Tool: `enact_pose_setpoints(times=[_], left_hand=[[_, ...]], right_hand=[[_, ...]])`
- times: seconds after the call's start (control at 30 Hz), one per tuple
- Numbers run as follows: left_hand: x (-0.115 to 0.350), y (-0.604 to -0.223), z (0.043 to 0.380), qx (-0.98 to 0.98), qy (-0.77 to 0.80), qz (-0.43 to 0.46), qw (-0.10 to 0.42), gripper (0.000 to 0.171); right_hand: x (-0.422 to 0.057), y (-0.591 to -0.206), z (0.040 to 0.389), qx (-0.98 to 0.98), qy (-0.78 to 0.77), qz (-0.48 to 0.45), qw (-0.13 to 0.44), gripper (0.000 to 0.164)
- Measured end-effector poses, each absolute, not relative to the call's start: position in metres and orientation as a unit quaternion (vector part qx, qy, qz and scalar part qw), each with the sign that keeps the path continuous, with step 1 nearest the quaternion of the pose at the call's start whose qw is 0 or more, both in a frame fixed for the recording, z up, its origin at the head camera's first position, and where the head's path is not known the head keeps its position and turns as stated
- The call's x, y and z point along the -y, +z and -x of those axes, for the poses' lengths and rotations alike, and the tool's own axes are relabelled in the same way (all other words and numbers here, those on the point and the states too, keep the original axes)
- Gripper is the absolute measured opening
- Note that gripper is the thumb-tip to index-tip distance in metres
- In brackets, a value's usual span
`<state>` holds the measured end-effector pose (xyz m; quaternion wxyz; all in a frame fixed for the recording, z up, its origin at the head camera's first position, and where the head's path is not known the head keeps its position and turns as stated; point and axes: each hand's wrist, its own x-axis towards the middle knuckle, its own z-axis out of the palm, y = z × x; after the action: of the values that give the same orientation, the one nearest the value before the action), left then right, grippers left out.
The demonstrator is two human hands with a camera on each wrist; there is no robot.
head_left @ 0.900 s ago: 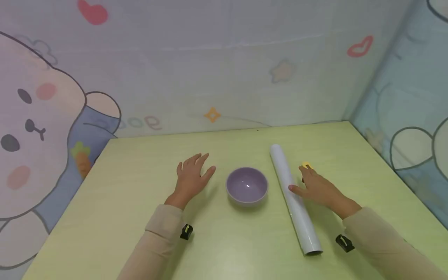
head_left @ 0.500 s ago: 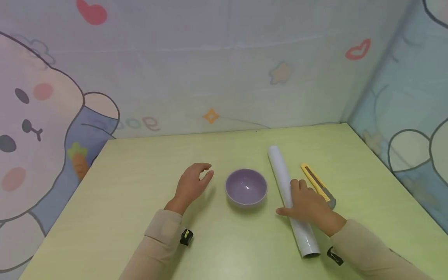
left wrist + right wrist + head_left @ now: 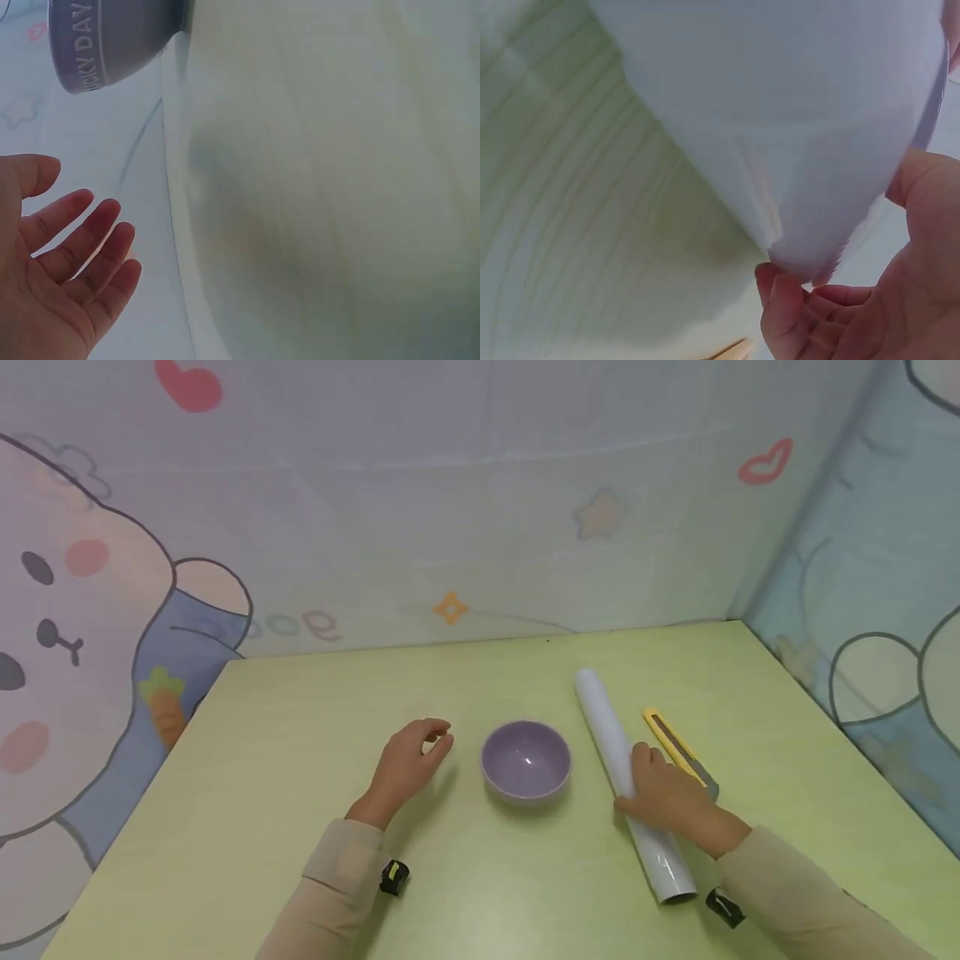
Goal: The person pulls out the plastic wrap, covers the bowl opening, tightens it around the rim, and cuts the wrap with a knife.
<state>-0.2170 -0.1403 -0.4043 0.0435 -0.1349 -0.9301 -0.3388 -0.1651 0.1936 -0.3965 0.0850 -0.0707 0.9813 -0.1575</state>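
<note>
Above the worktop point(image 3: 247, 793), the left grip point(image 3: 403, 768) hangs loosely parted beside a purple bowl point(image 3: 527, 760), which stands between it and the white roll point(image 3: 604, 722) that the right grip point(image 3: 669, 792) holds, just beside a yellow cutter point(image 3: 680, 749).

I see the right hand point(image 3: 900, 304) holding a shiny white roll point(image 3: 780, 97). The thumb point(image 3: 915, 176) is on one side and the curled fingers point(image 3: 784, 307) are on the other. The roll looks very big up close. To my left is a pale green table point(image 3: 577, 210) with thin lines. A purple strip point(image 3: 931, 112), too small to tell, peeks out at the right.
</note>
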Motion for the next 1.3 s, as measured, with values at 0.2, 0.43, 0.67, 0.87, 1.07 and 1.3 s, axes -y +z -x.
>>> enact_pose_setpoints(times=[0.2, 0.43, 0.67, 0.87, 1.07, 1.3], left_hand=[[0.142, -0.395, 0.221, 0.939, -0.301, 0.162, 0.04, 0.034], [0.141, -0.388, 0.231, 0.943, -0.262, 0.189, 0.08, 0.027], [0.143, -0.388, 0.241, 0.929, -0.214, 0.237, 0.188, 0.018], [0.153, -0.397, 0.244, 0.929, -0.168, 0.245, 0.221, 0.019], [0.153, -0.408, 0.253, 0.928, -0.127, 0.255, 0.241, 0.019], [0.149, -0.418, 0.266, 0.928, -0.056, 0.265, 0.255, 0.025]], right_hand=[[-0.197, -0.399, 0.181, -0.974, -0.186, 0.096, 0.083, 0.05], [-0.196, -0.394, 0.199, -0.969, -0.193, 0.13, 0.081, 0.063], [-0.189, -0.392, 0.212, -0.964, -0.201, 0.149, 0.09, 0.068], [-0.176, -0.395, 0.231, -0.959, -0.205, 0.175, 0.086, 0.062], [-0.168, -0.398, 0.251, -0.949, -0.209, 0.218, 0.086, 0.054], [-0.161, -0.397, 0.267, -0.935, -0.231, 0.249, 0.101, 0.052]])
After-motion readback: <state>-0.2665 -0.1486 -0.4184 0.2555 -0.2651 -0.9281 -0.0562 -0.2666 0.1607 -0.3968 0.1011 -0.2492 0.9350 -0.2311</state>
